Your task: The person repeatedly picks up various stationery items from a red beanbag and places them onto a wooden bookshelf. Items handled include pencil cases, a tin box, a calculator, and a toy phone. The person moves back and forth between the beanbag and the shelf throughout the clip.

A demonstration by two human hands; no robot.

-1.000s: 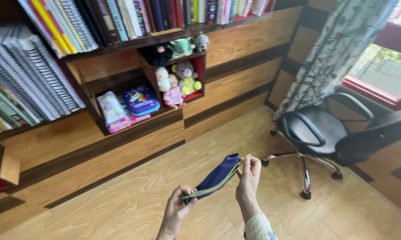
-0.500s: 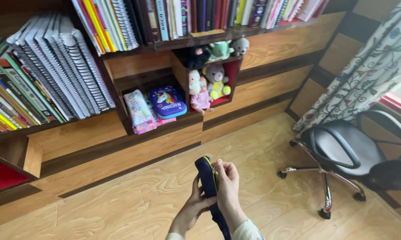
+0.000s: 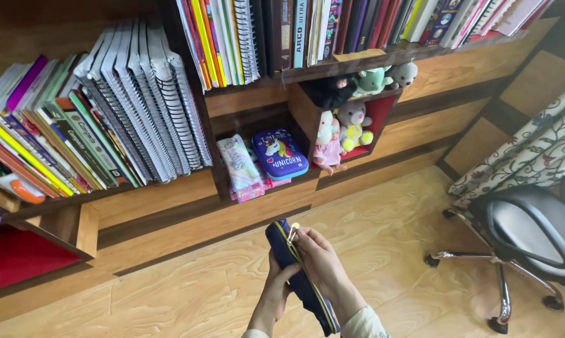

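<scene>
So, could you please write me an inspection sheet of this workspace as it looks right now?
Surface: wooden floor, light grain.
Job's things: navy zip pouch, held upright between both hands; metal zip pull at its top end.
Clutter: pencil cases and soft toys in shelf cubbies; spiral notebooks leaning.
Grippers: left hand grips the pouch's side from below; right hand pinches the zip pull.
Cables: nothing seen.
Surroundings: wooden bookshelf, office chair, patterned curtain.
</scene>
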